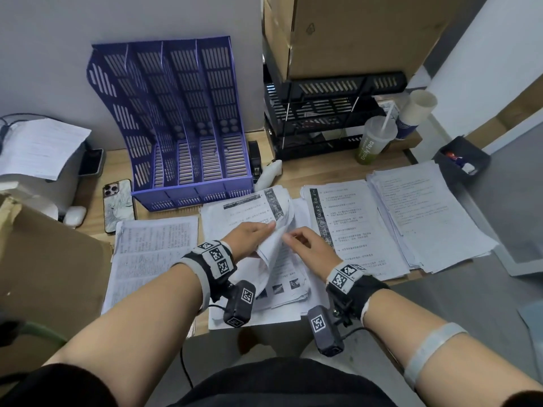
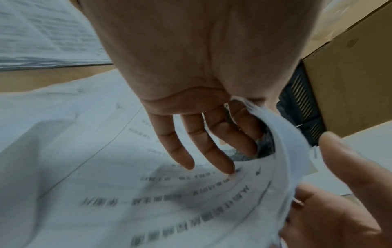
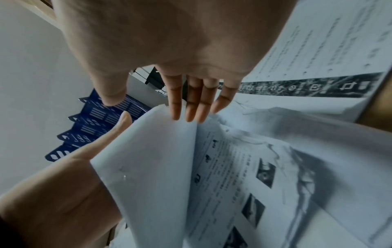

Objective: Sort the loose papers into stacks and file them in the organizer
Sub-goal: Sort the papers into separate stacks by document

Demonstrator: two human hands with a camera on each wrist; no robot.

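White printed sheets (image 1: pixel 274 239) curled up from the middle stack (image 1: pixel 264 289) on the desk, pinched by the left hand (image 1: pixel 249 236). Right hand (image 1: pixel 308 245) hovered beside them, fingers relaxed. A cup (image 1: pixel 373 142) read "DailyTea".

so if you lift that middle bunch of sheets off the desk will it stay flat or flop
Likely flop: the sheets already curl where the left hand lifts them. Loose, uneven edges suggest pages could slide apart. The right hand probably should support the bunch.
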